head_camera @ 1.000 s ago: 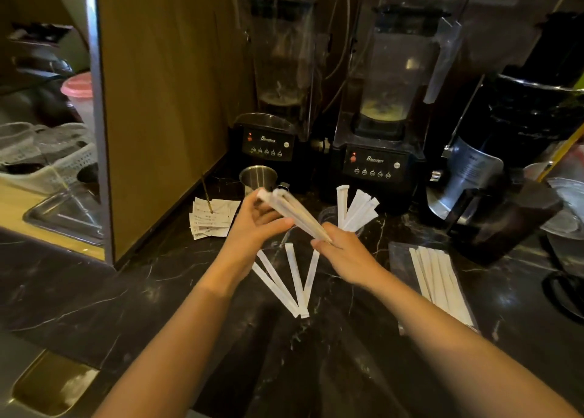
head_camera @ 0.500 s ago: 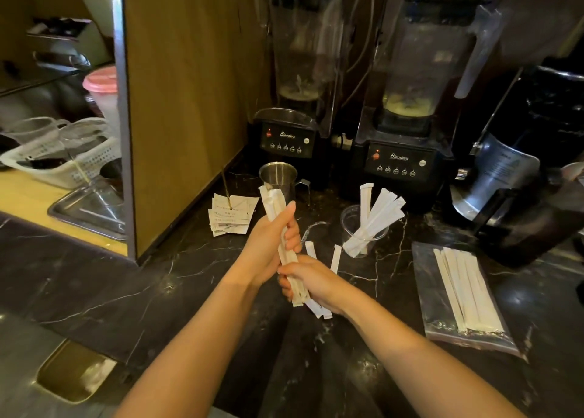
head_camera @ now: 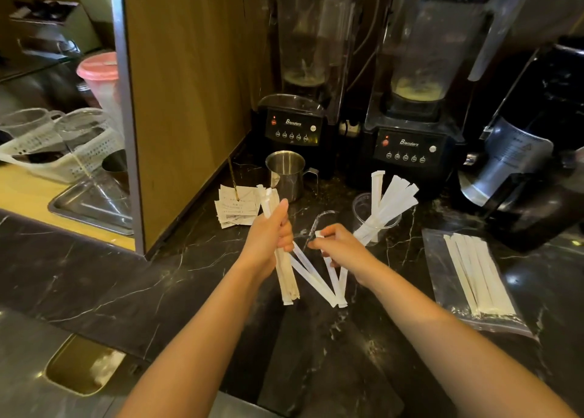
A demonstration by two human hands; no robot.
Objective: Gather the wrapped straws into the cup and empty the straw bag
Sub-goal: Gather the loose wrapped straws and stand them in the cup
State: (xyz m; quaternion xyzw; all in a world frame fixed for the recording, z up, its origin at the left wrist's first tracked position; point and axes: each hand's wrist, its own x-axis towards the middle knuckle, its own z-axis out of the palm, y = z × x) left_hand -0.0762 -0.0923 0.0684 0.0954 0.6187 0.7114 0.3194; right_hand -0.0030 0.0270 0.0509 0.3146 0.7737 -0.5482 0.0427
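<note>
**Wrapped straws split between both hands, the cup and the bag**

Wrapped straws sit in four places on the dark marble bench [head_camera: 132,278]. A bundle of wrapped straws [head_camera: 286,278] stands nearly upright in the left hand [head_camera: 268,239], whose grip is closed around the middle of the bundle, with the ends sticking out above and below the fist. Just to its right, a few loose wrapped straws [head_camera: 311,274] lie fanned on the bench, their near ends meeting in a point. The right hand [head_camera: 343,248] is over them, its grip pinched on the upper end of one loose straw; whether the other fingers touch the rest cannot be told.

Behind the right hand, a clear plastic cup [head_camera: 360,206] stands upright and holds several more straws [head_camera: 390,204] leaning toward the right. Toward the right edge of the bench, the clear straw bag [head_camera: 442,278] lies flat with a row of straws [head_camera: 477,275] still inside it.

Along the back of the bench stand a steel pitcher [head_camera: 286,174], a stack of paper slips [head_camera: 235,207] on a spike beside it, and two Blenders machines [head_camera: 295,124]. A wooden partition [head_camera: 189,86] closes off the left rear corner.
</note>
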